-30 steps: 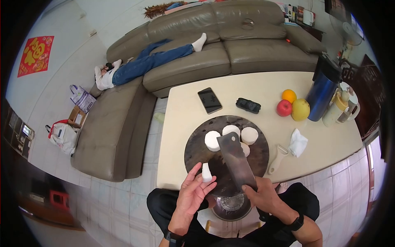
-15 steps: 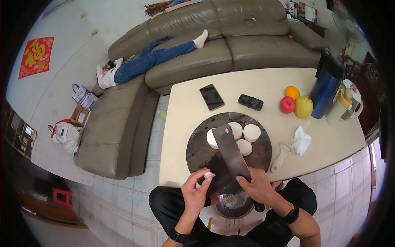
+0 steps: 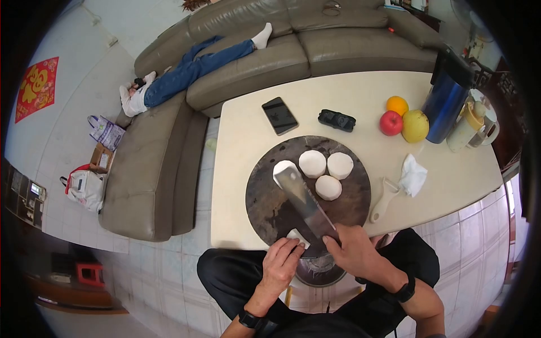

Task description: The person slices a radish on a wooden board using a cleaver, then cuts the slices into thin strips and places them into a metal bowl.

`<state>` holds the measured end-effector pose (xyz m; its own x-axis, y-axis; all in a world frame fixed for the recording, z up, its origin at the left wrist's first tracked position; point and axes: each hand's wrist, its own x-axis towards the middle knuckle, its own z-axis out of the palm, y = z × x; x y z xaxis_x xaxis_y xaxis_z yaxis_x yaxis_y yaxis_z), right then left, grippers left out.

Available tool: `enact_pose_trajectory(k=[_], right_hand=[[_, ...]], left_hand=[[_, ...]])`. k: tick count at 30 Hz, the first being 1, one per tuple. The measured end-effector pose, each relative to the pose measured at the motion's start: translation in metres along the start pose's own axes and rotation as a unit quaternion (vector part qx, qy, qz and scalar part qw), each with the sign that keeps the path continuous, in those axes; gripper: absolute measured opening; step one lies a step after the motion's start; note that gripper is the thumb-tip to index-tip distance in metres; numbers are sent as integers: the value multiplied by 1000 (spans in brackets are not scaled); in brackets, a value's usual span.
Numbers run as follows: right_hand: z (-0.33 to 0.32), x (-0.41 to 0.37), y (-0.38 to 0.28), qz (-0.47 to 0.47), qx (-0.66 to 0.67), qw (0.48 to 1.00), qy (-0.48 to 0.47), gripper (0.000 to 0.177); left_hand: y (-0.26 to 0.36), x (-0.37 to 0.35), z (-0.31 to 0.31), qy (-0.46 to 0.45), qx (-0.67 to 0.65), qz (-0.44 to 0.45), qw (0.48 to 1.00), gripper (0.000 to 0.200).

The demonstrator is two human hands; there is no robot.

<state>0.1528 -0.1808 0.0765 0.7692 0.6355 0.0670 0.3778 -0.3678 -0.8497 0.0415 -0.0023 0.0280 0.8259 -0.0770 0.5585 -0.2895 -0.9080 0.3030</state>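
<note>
My right hand [image 3: 352, 248] is closed round the handle of a broad cleaver [image 3: 307, 205], whose blade slants up and left over the round dark chopping board [image 3: 270, 197]. At the board's near edge, my left hand [image 3: 282, 262] grips a small white piece [image 3: 298, 238] under its fingertips, left of the blade. Several thick white round pieces lie on the board: one [image 3: 284, 169] partly behind the blade's tip, others [image 3: 312, 164] to the right of it. Below the board's near edge a metal bowl [image 3: 320, 273] shows in part.
On the cream table [image 3: 236, 135] are a phone [image 3: 280, 116], a black object [image 3: 337, 120], an orange, an apple, a yellow fruit [image 3: 415, 126], a blue flask [image 3: 448, 98], jugs, a peeler [image 3: 385, 200] and a tissue [image 3: 413, 176]. A person [image 3: 180, 76] lies on the sofa.
My left hand has brought the small white piece from in front of the board down onto its near edge. The cleaver has tilted and its blade shows narrower. The view has shifted slightly.
</note>
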Motion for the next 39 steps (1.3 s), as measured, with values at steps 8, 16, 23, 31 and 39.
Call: enact_pose_trajectory(k=[8,16,23,31,39], right_hand=[[-17,-34,-26,-57,-139,986,-73,14],[-18,-41,-25,-93,-182,975,-86,12],[-20,-44,-26,-115,-240,957,-119,9],[-37,-41,-23,-129,-279,930,-201,8],[-32,-8,-31,-46,-205,937,-278,17]], left_hand=[[2,1,0,80,-36,-140,986,27],[8,2,8,109,-86,-184,973,20],[10,-1,11,110,-117,-246,956,20],[7,1,10,114,-101,-219,964,21],[3,-4,11,102,-107,-212,966,22]])
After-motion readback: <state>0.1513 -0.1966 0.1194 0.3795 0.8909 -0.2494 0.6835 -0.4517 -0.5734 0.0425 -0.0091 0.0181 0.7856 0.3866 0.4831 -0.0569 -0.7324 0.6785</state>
